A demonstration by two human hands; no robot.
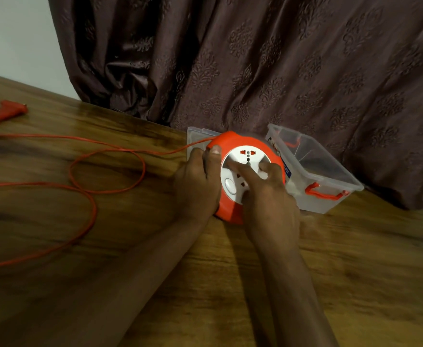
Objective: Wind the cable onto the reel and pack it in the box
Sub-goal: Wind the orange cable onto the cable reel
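Observation:
An orange cable reel (240,141) with a white socket face lies flat on the wooden table (355,259). My left hand (198,181) grips its left rim, thumb on top. My right hand (265,194) rests on the white face, index finger stretched across it and the other fingers curled into its recess. A thin orange cable (92,196) leaves the reel at its upper left and lies in loose loops over the left of the table. The cable's orange plug (10,110) lies at the far left. A clear plastic box (330,171) with orange handles stands open just right of the reel.
A clear lid (200,136) lies flat behind the reel, partly under it. A dark patterned curtain (255,58) hangs along the table's far edge. The table's right corner ends just past the box.

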